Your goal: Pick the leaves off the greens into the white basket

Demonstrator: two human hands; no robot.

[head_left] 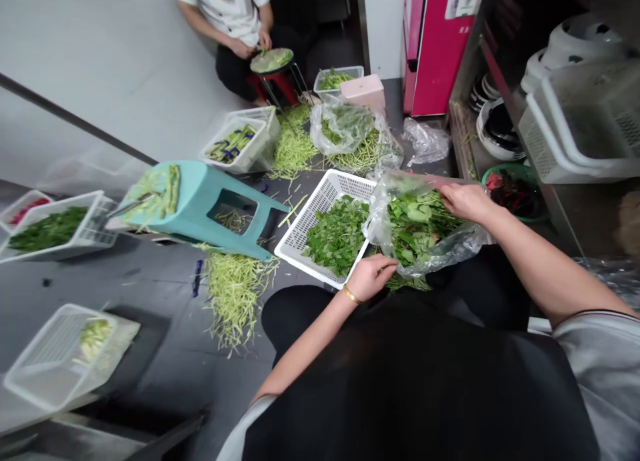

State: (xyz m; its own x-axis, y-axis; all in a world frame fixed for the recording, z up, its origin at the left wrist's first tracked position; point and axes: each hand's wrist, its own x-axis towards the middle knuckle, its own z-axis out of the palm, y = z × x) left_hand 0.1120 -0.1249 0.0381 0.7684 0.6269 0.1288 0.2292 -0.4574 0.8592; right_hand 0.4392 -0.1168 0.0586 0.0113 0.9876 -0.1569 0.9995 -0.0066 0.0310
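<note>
A clear plastic bag (435, 264) full of leafy green stems (413, 217) lies open between my knees. My right hand (465, 202) is closed at the bag's far right rim, fingers pinched on the plastic just over the leaves. At the near left rim, my left hand (370, 277), with a gold bracelet at the wrist, has thumb and fingers pressed together on the bag's edge. Its fingertips are partly hidden. Just left of the bag, a white perforated basket (301, 237) contains a heap of picked green leaves (337, 234).
A teal stool (193, 187) bearing peelings and a knife lies left, beside a peelings pile (235, 294). White baskets stand around the floor, one with cut stalks (233, 144). Another person (225, 21) works at a small stool (271, 61). Shelving with baskets (575, 134) borders the right.
</note>
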